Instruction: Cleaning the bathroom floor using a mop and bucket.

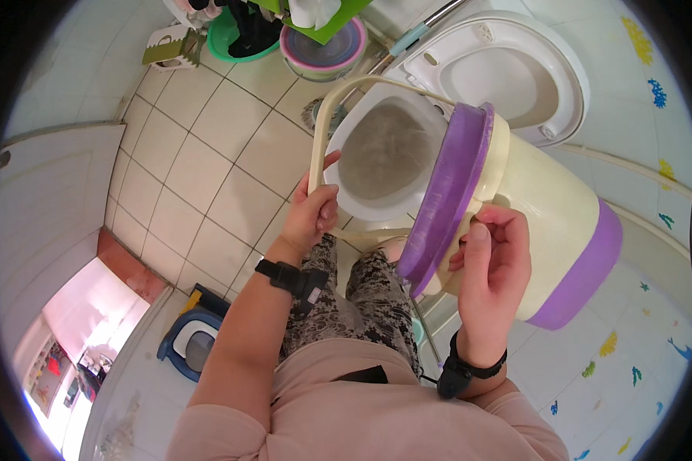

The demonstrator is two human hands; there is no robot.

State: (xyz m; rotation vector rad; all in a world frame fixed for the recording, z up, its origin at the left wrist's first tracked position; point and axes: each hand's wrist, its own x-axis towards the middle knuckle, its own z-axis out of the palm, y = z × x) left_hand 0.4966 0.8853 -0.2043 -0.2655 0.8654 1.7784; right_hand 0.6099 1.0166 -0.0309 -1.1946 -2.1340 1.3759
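A cream plastic bucket [553, 213] with a purple rim and a purple base lies tilted on its side in the air, its mouth towards the toilet bowl [346, 190]. My left hand [314, 210] has its fingers round the bucket's cream handle [318, 138], which is swung out over the bowl's near-left side. My right hand [496, 248] is curled against the bucket's side just behind the rim, thumb and fingers at the handle's joint. What its fingertips grip is partly hidden. Murky greyish water [383, 152] fills the bowl. The bucket's inside is out of sight.
The raised toilet seat and lid [568, 75] stand behind the bowl. A mop pole [409, 39] leans beside it. Green and pink basins [323, 72] and a folding stool [173, 49] sit at the back. A blue child's toilet seat [170, 340] is left; a white door [52, 190] stands beyond.
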